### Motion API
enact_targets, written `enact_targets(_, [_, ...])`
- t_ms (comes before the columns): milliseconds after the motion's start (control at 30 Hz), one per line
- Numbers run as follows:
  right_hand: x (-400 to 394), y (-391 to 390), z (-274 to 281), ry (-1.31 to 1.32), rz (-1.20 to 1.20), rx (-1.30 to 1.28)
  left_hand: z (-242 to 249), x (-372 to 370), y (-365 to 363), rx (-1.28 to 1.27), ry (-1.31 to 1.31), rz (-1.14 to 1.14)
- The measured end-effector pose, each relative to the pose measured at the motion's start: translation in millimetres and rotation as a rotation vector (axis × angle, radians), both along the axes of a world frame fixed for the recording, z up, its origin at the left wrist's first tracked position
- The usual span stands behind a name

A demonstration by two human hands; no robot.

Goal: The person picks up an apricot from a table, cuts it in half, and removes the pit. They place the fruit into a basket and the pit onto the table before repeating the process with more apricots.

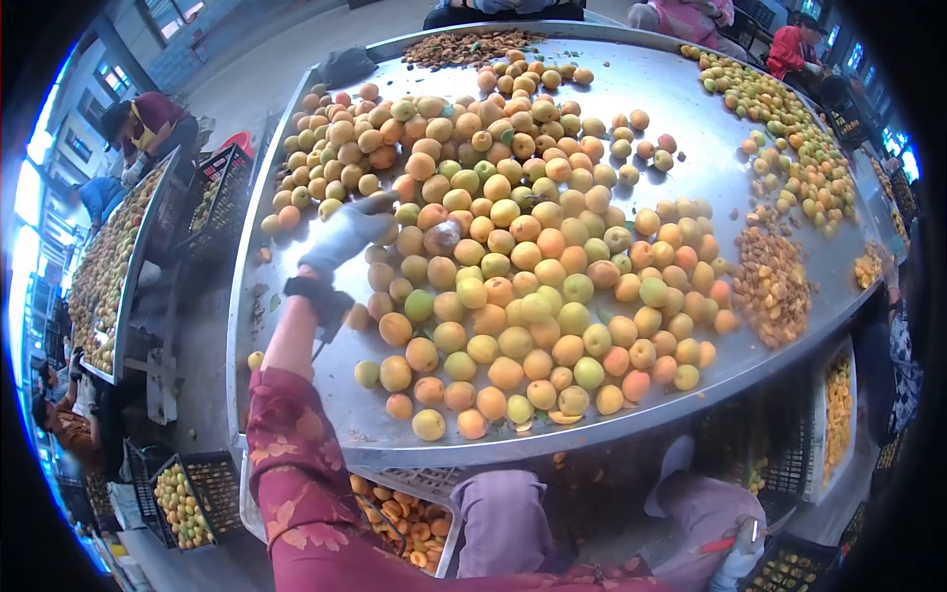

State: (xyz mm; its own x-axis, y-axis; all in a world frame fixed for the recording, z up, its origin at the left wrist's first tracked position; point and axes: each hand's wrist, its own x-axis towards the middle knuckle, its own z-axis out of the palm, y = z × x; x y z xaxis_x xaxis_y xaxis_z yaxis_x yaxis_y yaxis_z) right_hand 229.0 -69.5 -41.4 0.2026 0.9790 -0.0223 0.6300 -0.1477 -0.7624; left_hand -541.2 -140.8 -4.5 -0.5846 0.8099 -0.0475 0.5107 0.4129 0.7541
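My left hand (345, 235), in a pale glove with dark fingertips, reaches over the left edge of a large pile of apricots (523, 257) on the metal table (326, 409). Its fingers touch or nearly touch the fruit; blur hides whether they hold one. A dark band circles that wrist. Low at the right, beside my right knee, my right hand (740, 557), also gloved, is closed on a small red tool (717, 545). Below the table's front edge, a crate (449, 555) holds halved orange apricots (409, 523).
Brown pits (774, 281) lie at the table's right, with more apricots (789, 128) behind them. A dark bundle (347, 66) rests on the far left corner. Black crates (197, 503) stand at lower left. Other people sit around the far and right sides; a person (158, 118) bends over another table.
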Motion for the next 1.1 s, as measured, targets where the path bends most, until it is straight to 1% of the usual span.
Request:
enact_targets(67, [3, 3, -4, 0.014, -0.003, 0.003, -7, -42, -20, 0.113, -0.019, 0.129])
enact_targets(133, [5, 5, -10, -0.017, 0.016, 0.051, -10, -78, -47, -0.035, 0.350, 0.461])
enact_targets(167, [6, 6, -12, -0.019, 0.009, 0.049, -13, -91, -60, 0.031, 0.294, 0.456])
enact_targets(200, [7, 8, -13, -0.054, 0.056, 0.086, -18, -104, -75, 0.097, 0.236, 0.449])
enact_targets(233, [6, 10, -13, -0.090, 0.104, 0.124, -43, -139, -99, 0.018, 0.184, 0.498])
enact_targets(267, [1, 10, -10, -0.093, 0.096, 0.127, -71, -169, -116, -0.060, 0.129, 0.546])
enact_targets(300, [-6, 11, -5, -0.089, 0.073, 0.109, -80, -170, -120, -0.282, 0.386, 0.654])
enact_targets(333, [-10, 11, -2, -0.085, 0.051, 0.090, -89, -172, -123, -0.227, 0.442, 0.636])
enact_targets(367, [-9, 13, -5, -0.089, 0.045, 0.091, -93, -181, -119, -0.225, 0.416, 0.629])
enact_targets(400, [-4, 15, -9, -0.090, 0.011, 0.079, -75, -166, -103, -0.223, 0.388, 0.622])
enact_targets(433, [-1, 16, -11, -0.093, -0.023, 0.066, -58, -147, -89, -0.033, 0.181, 0.541])
enact_targets(467, [-2, 16, -11, -0.099, -0.027, 0.063, -65, -168, -80, -0.198, 0.282, 0.576])
enact_targets(533, [-6, 19, -7, -0.167, 0.034, 0.077, -91, -197, -67, -0.153, 0.540, 0.473])
enact_targets(567, [-11, 20, -5, -0.169, 0.031, 0.079, -72, -178, -50, -0.219, 0.350, 0.447])
enact_targets(600, [-17, 19, -3, -0.143, 0.046, 0.103, -80, -178, -44, -0.218, 0.349, 0.444])
enact_targets(667, [-16, 20, -6, -0.111, 0.054, 0.133, -98, -180, -29, -0.081, 0.283, 0.368])
enact_targets(733, [-2, 23, -14, -0.241, 0.115, 0.199, -101, -145, 2, 0.105, 0.181, 0.214])
enact_targets(767, [-4, 22, -12, -0.240, 0.111, 0.202, -80, -108, 21, 0.093, 0.034, 0.182])
enact_targets(800, [-9, 23, -9, -0.267, 0.172, 0.255, -57, -78, 33, 0.080, -0.112, 0.151])
enact_targets(833, [-12, 24, -7, -0.295, 0.232, 0.313, -58, -76, 40, 0.087, -0.110, 0.149])
enact_targets(867, [-5, 25, -8, -0.296, 0.230, 0.318, -60, -73, 46, 0.082, -0.048, 0.138])
enact_targets(900, [1, 26, -12, -0.269, 0.197, 0.261, -56, -68, 51, 0.077, 0.019, 0.128])
enact_targets(933, [6, 25, -16, -0.239, 0.164, 0.198, -50, -65, 51, 0.077, 0.023, 0.125])
enact_targets(967, [12, 23, -19, -0.236, 0.161, 0.194, -42, -63, 47, 0.088, 0.091, 0.029])
enact_targets(1000, [13, 21, -18, -0.365, 0.155, 0.182, -30, -57, 46, 0.099, 0.157, -0.068])
enact_targets(1033, [13, 18, -16, -0.495, 0.148, 0.168, -17, -50, 49, 0.002, 0.229, -0.065])
enact_targets(1067, [10, 18, -15, -0.495, 0.145, 0.165, -15, -44, 57, 0.000, 0.230, -0.068])
enact_targets(1100, [0, 21, -12, -0.385, 0.180, 0.266, -14, -38, 67, -0.042, 0.137, 0.005])
